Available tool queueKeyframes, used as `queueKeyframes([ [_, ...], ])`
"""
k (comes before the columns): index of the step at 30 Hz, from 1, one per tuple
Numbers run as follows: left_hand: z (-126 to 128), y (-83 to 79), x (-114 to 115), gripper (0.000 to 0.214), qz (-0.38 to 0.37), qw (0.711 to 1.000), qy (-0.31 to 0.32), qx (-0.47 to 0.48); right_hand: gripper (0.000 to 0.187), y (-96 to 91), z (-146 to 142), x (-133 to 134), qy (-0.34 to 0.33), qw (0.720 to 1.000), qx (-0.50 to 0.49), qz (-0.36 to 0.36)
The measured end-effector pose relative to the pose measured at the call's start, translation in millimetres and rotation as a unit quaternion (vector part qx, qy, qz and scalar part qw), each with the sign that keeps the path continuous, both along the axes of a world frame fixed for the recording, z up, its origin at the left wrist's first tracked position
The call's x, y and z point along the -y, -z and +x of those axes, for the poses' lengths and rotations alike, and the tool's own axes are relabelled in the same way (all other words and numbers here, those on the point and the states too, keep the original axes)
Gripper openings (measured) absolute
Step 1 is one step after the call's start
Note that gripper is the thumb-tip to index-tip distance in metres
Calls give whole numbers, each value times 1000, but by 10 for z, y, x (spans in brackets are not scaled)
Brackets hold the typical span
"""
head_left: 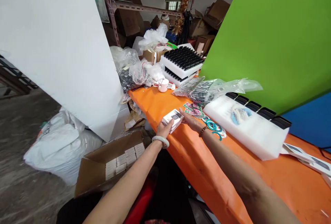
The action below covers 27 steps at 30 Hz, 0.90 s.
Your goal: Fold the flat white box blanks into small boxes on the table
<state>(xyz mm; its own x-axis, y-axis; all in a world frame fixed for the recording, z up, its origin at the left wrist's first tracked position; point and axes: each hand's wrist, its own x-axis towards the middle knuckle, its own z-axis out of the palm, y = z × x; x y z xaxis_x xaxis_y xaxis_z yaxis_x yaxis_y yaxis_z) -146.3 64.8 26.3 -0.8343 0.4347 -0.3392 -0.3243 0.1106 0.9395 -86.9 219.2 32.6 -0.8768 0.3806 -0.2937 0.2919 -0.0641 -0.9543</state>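
Observation:
My left hand [165, 128], with a pale bangle on the wrist, grips the near end of a small white box [173, 118] at the edge of the orange table [196, 162]. A grey round picture shows on the box's top. My right hand [190, 120], with a bead bracelet, lies beside the box with fingers stretched along its far side, touching it. Just past the hands lie several small printed cards [193, 108] and teal ring shapes [214, 127].
A white foam tray [245, 127] with black pieces along its back edge lies right of the hands. Clear bags [204, 87], a cup [163, 85] and a rack of black parts [182, 60] lie farther back. A carton of white boxes [121, 160] stands on the floor.

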Motion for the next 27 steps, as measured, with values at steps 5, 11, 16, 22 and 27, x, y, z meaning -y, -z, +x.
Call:
queueKeyframes([
  [5, 145, -96, -2, 51, -77, 996, -1, -54, 33, 65, 112, -54, -12, 998, -56, -26],
  [11, 589, 82, 3, 76, -105, 940, 26, -324, 38, 156, 480, -81, 9, 992, -107, -64],
  [16, 808, 380, 77, 84, -66, 876, 103, -466, 54, 211, 699, -85, 21, 989, -110, -95],
  [22, 760, 408, 103, 101, -81, 881, 148, -442, 62, 177, 661, -30, 18, 985, -131, -112],
  [27, 755, 417, 22, 116, -74, 899, 160, -401, 69, 181, 650, 61, 25, 987, -124, -100],
])
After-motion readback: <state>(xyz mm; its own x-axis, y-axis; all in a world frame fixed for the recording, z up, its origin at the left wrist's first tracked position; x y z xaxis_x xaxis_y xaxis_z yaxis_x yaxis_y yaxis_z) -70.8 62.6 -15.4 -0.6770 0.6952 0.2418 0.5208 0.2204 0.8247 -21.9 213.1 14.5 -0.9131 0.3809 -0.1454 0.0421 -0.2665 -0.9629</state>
